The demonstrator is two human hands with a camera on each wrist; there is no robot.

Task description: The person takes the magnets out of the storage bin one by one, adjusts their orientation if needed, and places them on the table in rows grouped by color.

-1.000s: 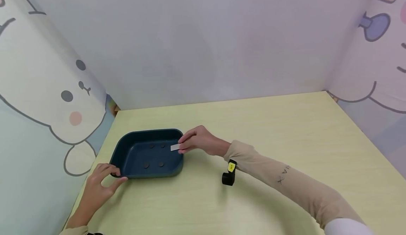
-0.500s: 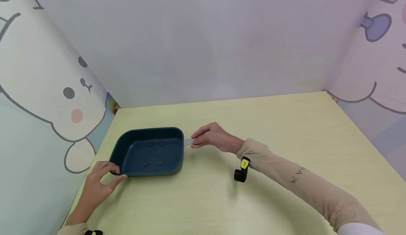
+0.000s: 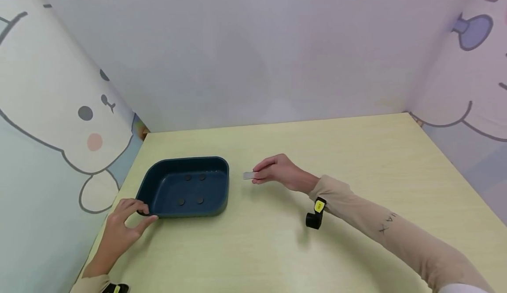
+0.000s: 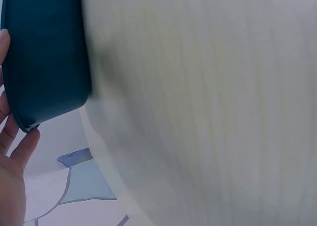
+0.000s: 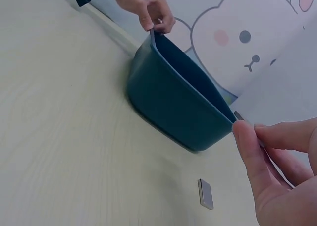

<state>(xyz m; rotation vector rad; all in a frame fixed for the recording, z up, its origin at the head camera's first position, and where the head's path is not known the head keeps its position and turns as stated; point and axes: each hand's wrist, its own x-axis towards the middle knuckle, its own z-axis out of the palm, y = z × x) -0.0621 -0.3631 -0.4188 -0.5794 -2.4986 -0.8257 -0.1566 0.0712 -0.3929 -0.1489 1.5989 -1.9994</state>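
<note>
A dark teal bin [image 3: 186, 211] with rounded corners stands at the left of the table. My left hand [image 3: 126, 227] pinches its near left corner, thumb outside and fingers over the rim. The left wrist view shows the bin's outer wall [image 4: 47, 52] with the fingers at its edge. My right hand [image 3: 283, 172], to the right of the bin, pinches a small flat silver rectangular piece [image 3: 248, 175] between thumb and fingers. In the right wrist view, that hand [image 5: 285, 161] shows the held piece almost edge-on, mostly hidden by the fingers.
Several dark round spots [image 3: 188, 177] show on the bin's floor. In the right wrist view, a small silver rectangular block [image 5: 205, 194] appears against the pale wood table [image 3: 336, 148]. Printed cartoon panels [image 3: 95, 108] border the table's sides, and a plain wall [image 3: 253, 55] its back.
My right hand has moved rightward with the silver piece, from over the bin's right side to beyond its rim. The left hand keeps its hold on the corner.
</note>
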